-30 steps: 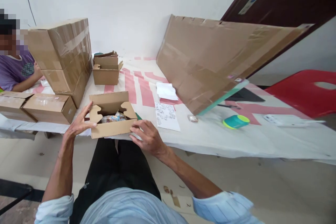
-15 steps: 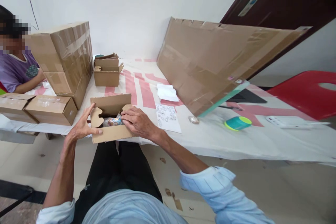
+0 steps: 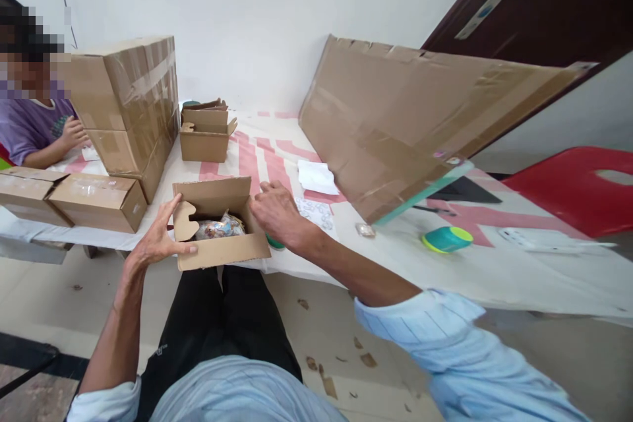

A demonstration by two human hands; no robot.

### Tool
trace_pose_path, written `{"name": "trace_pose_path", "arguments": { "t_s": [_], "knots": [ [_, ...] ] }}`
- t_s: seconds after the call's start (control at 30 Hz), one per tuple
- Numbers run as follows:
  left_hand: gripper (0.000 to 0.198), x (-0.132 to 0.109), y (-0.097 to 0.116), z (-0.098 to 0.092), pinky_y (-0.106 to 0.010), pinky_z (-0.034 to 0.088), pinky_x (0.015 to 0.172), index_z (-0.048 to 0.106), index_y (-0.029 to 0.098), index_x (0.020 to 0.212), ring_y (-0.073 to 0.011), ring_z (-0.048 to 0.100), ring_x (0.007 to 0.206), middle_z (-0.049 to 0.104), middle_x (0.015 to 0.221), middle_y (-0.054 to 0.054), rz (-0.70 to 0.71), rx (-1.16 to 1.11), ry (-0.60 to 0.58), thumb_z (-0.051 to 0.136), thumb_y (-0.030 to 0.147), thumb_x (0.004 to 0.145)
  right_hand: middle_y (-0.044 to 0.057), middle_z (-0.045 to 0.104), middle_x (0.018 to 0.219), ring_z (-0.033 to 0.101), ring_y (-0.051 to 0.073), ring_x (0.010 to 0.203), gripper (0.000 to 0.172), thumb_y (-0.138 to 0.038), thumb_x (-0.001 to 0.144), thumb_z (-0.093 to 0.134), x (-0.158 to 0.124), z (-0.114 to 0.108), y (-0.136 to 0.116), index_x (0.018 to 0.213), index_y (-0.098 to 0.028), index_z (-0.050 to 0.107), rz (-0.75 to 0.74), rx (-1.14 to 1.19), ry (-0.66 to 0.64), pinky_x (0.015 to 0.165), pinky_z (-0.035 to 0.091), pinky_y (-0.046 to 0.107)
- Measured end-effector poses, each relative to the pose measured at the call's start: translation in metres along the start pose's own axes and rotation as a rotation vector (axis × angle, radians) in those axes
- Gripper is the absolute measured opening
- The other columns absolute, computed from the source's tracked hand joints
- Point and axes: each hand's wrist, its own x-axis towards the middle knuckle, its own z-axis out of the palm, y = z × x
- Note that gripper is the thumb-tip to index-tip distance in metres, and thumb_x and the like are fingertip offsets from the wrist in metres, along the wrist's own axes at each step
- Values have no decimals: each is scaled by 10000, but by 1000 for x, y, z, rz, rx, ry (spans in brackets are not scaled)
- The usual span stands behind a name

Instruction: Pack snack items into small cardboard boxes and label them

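An open cardboard box [image 3: 222, 254] sits at the table's front edge, its back lid raised and a notched left flap angled inward. Inside lies a clear plastic packet [image 3: 220, 227] with colourful contents. My left hand [image 3: 158, 234] grips the box's left end, thumb over the front wall and fingers behind. Fingers curled, my right hand [image 3: 277, 211] is closed at the box's upper right edge; the right flap is hidden by it. Below that hand a green round item [image 3: 275, 243] shows in part, mostly covered by the box and hand.
Taped boxes [image 3: 133, 99] are stacked at left, with two closed cartons [image 3: 99, 198] in front. Another open box [image 3: 204, 145] stands behind. A large cardboard sheet [image 3: 395, 125] leans at right. A teal tape roll [image 3: 445, 239], papers [image 3: 316, 177] and a small packet [image 3: 364, 230] lie rightward. A person [image 3: 34, 119] sits left.
My right hand has moved from inside the box's right end out to its right edge. More of the packet shows, and a green item now appears beside the box. My left hand stays put.
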Motion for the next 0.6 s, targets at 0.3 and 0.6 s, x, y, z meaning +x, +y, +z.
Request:
{"name": "trace_pose_path", "arguments": {
  "t_s": [0.3,0.6],
  "knots": [
    [1313,1,0,5,-570,502,1175,274,285,1729,-475,296,1610,282,1753,-174,-26,-32,-2,951,623,655,286,782,1223,759,405,1156,365,-348,1017,637,44,-13,-39,1183,-73,810,93,-128,-587,958,548,498],
    [1316,4,-10,8,-594,417,1245,286,277,1729,-461,345,1589,356,1718,-180,11,-14,21,954,634,654,210,780,1297,736,343,1239,293,-173,967,638,47,7,-28,1218,-138,785,160,-9,-548,1006,570,455]
  ]
}}
